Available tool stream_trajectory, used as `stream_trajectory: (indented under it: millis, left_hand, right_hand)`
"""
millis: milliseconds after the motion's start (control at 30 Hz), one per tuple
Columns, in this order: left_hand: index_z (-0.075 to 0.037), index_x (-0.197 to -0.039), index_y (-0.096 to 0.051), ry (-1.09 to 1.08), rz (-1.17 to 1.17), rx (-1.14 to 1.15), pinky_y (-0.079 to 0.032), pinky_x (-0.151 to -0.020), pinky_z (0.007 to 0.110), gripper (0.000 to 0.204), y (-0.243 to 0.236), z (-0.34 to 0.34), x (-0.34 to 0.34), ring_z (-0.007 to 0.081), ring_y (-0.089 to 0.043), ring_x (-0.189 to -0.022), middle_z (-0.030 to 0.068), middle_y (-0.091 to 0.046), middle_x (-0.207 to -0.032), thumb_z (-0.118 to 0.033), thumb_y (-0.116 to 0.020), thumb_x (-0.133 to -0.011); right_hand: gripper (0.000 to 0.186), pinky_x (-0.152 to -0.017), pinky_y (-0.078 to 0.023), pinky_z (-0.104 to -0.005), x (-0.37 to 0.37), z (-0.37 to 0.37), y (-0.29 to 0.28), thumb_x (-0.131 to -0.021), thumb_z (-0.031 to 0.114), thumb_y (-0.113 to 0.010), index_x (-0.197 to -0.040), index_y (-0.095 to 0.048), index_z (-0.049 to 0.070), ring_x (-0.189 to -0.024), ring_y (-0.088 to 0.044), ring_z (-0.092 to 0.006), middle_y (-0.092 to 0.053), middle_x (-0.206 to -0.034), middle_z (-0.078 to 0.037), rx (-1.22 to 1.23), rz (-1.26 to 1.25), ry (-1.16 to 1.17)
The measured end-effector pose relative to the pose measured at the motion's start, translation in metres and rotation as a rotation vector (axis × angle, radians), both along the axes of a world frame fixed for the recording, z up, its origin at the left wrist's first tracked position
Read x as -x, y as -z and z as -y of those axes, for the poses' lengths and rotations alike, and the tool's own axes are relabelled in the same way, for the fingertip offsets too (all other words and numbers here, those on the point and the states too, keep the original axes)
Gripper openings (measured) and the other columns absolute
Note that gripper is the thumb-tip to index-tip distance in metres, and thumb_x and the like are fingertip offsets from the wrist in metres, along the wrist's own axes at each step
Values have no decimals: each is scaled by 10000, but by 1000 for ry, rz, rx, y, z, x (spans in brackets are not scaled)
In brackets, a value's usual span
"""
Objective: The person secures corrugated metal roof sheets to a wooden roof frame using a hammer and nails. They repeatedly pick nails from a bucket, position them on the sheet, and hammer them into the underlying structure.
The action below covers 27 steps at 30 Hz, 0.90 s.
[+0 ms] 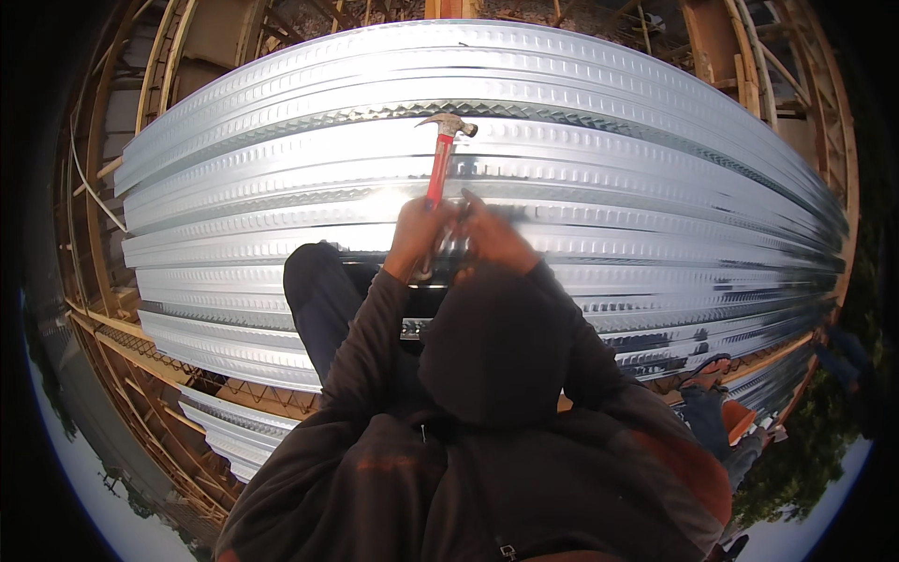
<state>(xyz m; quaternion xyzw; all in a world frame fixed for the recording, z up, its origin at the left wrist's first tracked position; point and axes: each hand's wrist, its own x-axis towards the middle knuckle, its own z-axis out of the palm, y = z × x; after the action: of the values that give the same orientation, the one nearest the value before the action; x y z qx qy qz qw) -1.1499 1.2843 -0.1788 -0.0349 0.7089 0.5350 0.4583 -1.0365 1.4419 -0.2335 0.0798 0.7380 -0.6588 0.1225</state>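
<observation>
My left hand (419,231) is wrapped round the red handle of a claw hammer (438,169). The hammer's metal head points away from me, above the ribbed metal sheets (309,155). Close beside it, my right hand (499,236) has its fingers bent together near the handle. A small dark tip shows at those fingers, too small to name. A dark rounded cloth shape (496,347) hides part of my right wrist. Both forearms are in dark sleeves.
Long, shiny corrugated sheets lie side by side across the view. Timber framing (178,66) borders them at the far side and left. At the lower right, another person's leg and shoe (707,370) show beside something orange (738,420). A loose pale cable (89,187) hangs at the left.
</observation>
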Motion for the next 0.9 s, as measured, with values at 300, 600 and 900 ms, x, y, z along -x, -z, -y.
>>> stream_trajectory:
  millis: [300,600,900]
  left_hand:
    - [-72,-968,-563,-516,446,-292,-366,-430,252,208,13,-20,1,70,-430,-479,-22,-526,-669,-228,-699,-946]
    - [-96,-996,-573,-527,624,-461,-376,-470,242,172,44,-36,-15,59,-435,-536,-33,-509,-701,-224,-685,-970]
    - [-54,-892,-574,-531,292,-135,-382,-413,292,221,52,-36,1,128,-458,-458,24,-533,-650,-215,-724,-907]
  right_hand:
    - [352,-663,-454,-273,-2,5,-7,-952,190,-651,-1243,-611,-4,-746,-574,-91,-685,-884,-16,183,105,522]
    - [224,-519,-354,-205,24,9,-5,-929,209,-721,-1080,-717,43,-586,-459,-27,-603,-705,41,277,206,758]
    - [204,-649,-494,-260,56,-44,92,-905,177,-723,-1025,-759,15,-657,-605,-102,-751,-882,-64,-212,-150,462]
